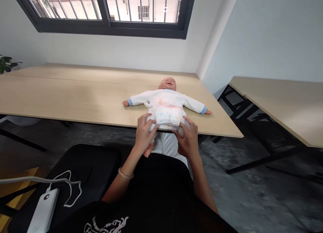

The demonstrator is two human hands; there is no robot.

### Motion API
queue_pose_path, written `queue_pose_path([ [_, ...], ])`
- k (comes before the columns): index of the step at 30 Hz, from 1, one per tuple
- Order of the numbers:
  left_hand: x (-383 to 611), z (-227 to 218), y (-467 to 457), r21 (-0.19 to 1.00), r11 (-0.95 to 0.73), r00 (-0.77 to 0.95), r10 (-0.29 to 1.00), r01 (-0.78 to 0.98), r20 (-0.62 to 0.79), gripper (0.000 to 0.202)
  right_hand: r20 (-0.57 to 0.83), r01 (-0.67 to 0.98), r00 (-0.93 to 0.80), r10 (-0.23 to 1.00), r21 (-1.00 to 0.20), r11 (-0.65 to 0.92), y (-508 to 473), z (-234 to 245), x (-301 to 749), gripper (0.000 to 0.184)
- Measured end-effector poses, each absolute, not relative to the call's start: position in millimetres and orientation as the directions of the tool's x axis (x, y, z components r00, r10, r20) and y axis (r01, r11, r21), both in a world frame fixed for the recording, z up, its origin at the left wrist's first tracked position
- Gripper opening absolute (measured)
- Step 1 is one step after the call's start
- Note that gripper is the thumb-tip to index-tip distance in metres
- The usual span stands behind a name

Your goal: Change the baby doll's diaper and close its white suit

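Note:
A baby doll in a white top with blue cuffs lies on its back at the near edge of a wooden table, arms spread wide. A white diaper with faint coloured print covers its hips. My left hand grips the diaper's left side, fingers curled round it. My right hand grips the right side the same way. The doll's legs hang off the table edge between my hands, with one bare foot showing under my left hand.
A black chair seat at lower left carries a white power bank with a white cable. A second wooden table stands to the right. A barred window is on the far wall, a plant at far left.

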State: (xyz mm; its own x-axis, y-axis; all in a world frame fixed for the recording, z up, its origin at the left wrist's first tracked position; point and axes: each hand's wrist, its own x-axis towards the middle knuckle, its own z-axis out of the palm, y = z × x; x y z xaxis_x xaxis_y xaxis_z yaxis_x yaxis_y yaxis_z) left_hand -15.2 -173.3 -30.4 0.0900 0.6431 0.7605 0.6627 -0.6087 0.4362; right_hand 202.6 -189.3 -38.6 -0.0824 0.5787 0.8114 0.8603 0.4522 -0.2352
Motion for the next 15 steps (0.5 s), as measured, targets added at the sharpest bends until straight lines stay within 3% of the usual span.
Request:
queue_pose_path([
  [2, -12, -31, -176, 0.398, -0.586, 0.115, 0.649, 0.706, 0.752, 0.017, 0.805, 0.855, -0.096, 0.585, -0.234, 0.463, -191, -39, 203, 0.031],
  [7, -4, -33, -178, 0.379, -0.535, 0.08, 0.649, 0.755, 0.756, 0.014, 0.826, 0.881, 0.085, 0.557, -0.323, 0.345, -189, -51, 180, 0.022],
  [10, -5, -35, -175, 0.393, -0.551, 0.068, 0.638, 0.736, 0.767, 0.015, 0.789, 0.834, 0.12, 0.603, -0.41, 0.37, -189, -44, 178, 0.028],
  [13, -12, -38, -171, 0.444, -0.618, 0.068, 0.628, 0.649, 0.775, 0.023, 0.72, 0.687, 0.096, 0.688, -0.548, 0.478, -206, -6, 197, 0.038],
  [15, -17, -41, -168, 0.515, -0.642, 0.03, 0.641, 0.568, 0.767, 0.025, 0.703, 0.489, 0.12, 0.701, -0.656, 0.575, -229, 33, 217, 0.029],
])
